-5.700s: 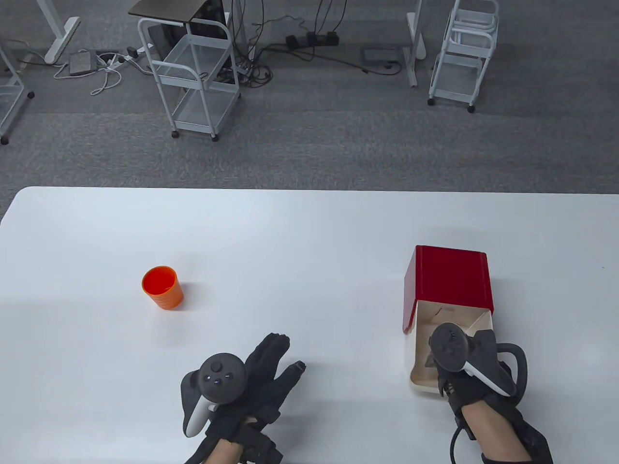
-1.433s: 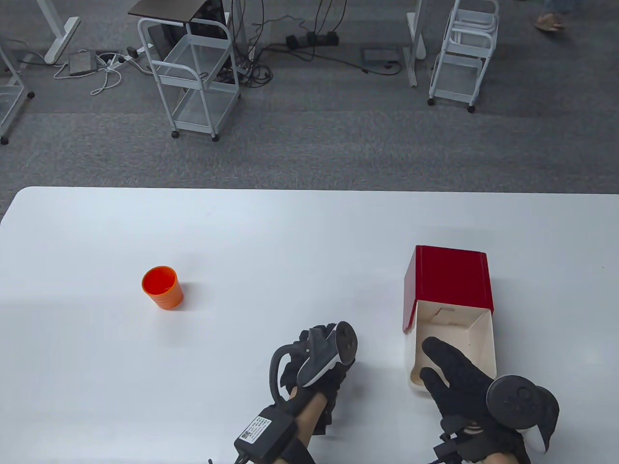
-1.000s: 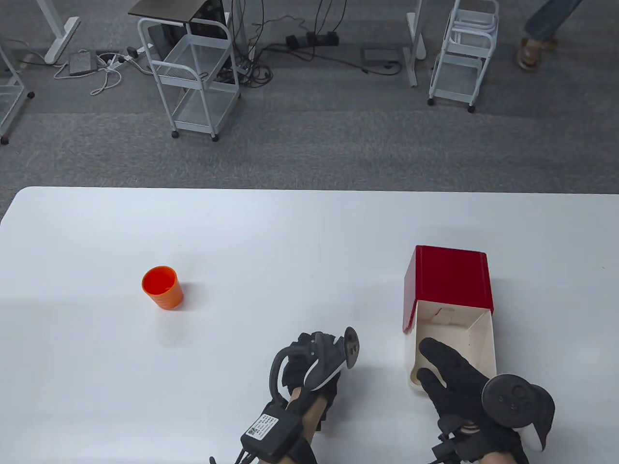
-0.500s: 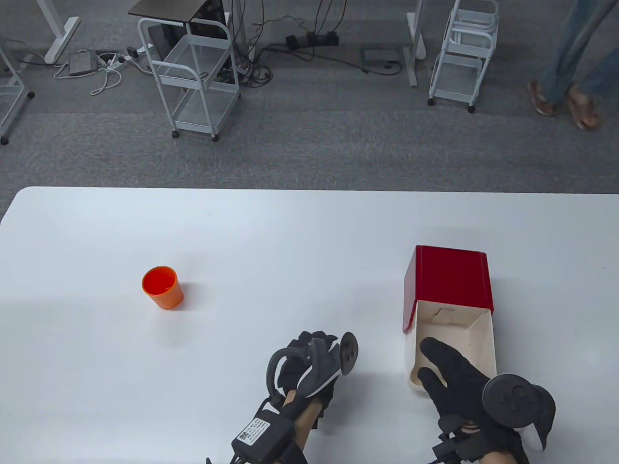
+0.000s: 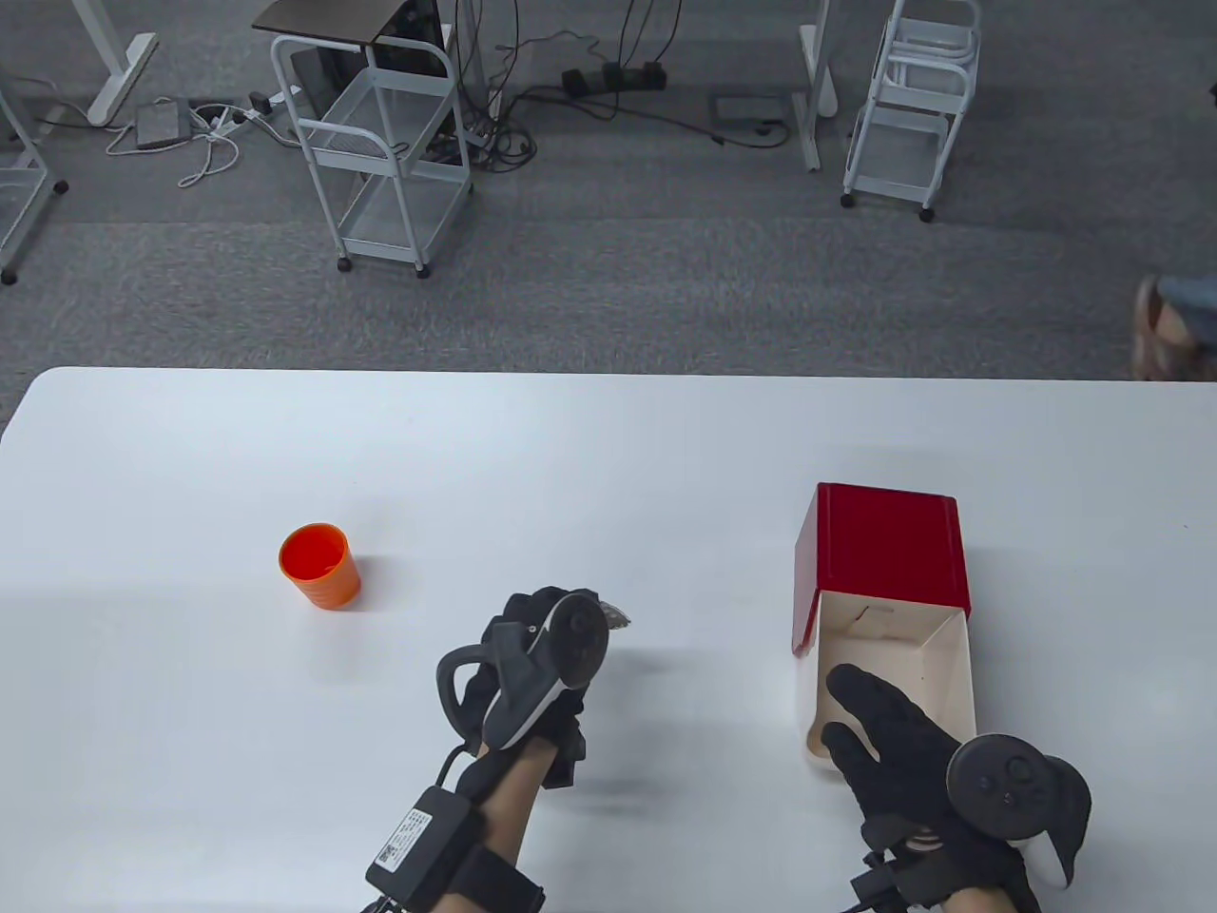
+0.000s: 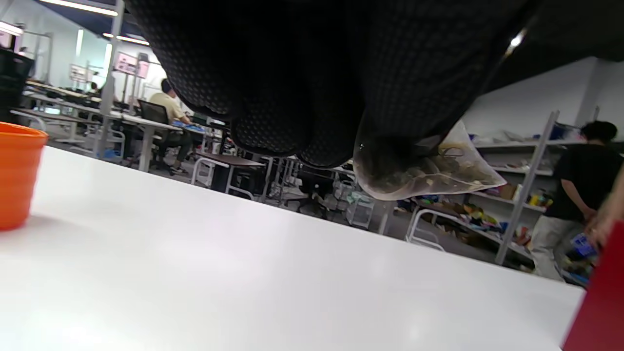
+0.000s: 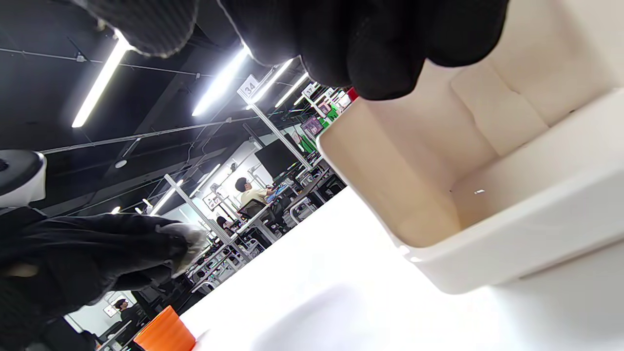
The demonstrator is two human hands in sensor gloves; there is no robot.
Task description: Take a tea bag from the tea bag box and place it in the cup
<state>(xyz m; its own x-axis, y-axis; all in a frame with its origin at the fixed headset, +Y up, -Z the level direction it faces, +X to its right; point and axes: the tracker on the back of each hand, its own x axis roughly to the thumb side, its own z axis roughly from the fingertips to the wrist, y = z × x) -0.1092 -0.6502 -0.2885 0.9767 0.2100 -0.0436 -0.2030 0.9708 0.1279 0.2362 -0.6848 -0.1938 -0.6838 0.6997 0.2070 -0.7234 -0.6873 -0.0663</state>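
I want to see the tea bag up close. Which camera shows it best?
The left wrist view: the tea bag hangs large and clear from the left hand. The table view shows only a corner; the right wrist view shows a pale blur.

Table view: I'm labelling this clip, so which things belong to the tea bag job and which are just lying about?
Job:
- tea bag, held by the left hand
- orange cup
- red tea bag box, with the right hand at its open end

Lying about:
- white wire carts on the floor
- power strips and cables
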